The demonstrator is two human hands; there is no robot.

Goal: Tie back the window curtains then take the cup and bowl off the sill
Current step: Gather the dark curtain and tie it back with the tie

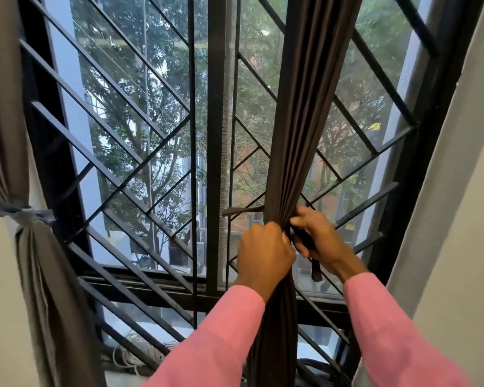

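The dark brown right curtain (305, 113) hangs bunched in a narrow column in front of the window grille. My left hand (263, 254) is closed around the bunch at mid height. My right hand (316, 236) pinches the dark tie strap (316, 270) against the curtain; one strap end dangles below the hand and the other end (242, 210) sticks out to the left. The grey left curtain (39, 275) is gathered at the far left by a grey tie (25, 213). No cup or bowl is in view.
A black metal grille (140, 152) with diagonal bars covers the window. Coiled cords (134, 356) lie on the sill at the bottom left and a dark cable (319, 365) at the bottom right. A white wall (458, 219) stands on the right.
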